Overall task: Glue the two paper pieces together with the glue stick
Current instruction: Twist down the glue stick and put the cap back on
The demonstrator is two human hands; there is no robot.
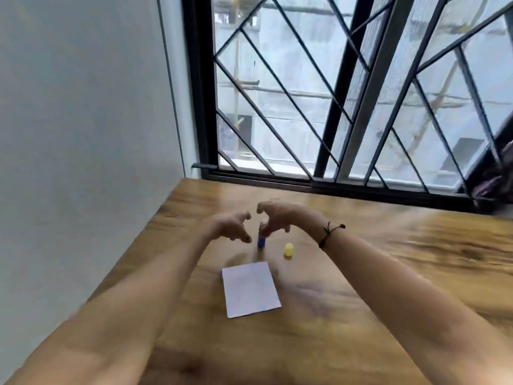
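Note:
A blue glue stick (261,241) stands upright on the wooden table (361,315), its cap off. My right hand (280,216) grips its top with the fingertips. My left hand (231,226) hovers just left of the stick, fingers curled and apart, holding nothing. The yellow cap (288,249) lies on the table to the right of the stick. A white square of paper (250,289) lies flat in front of the stick, nearer to me; I see only one sheet, and whether a second lies under it cannot be told. The picture is blurred by motion.
A white wall (83,107) borders the table on the left. A barred window (347,93) runs along the far edge. A dark bundle (491,187) sits at the far right by the window. A dark cord bracelet (329,234) circles my right wrist.

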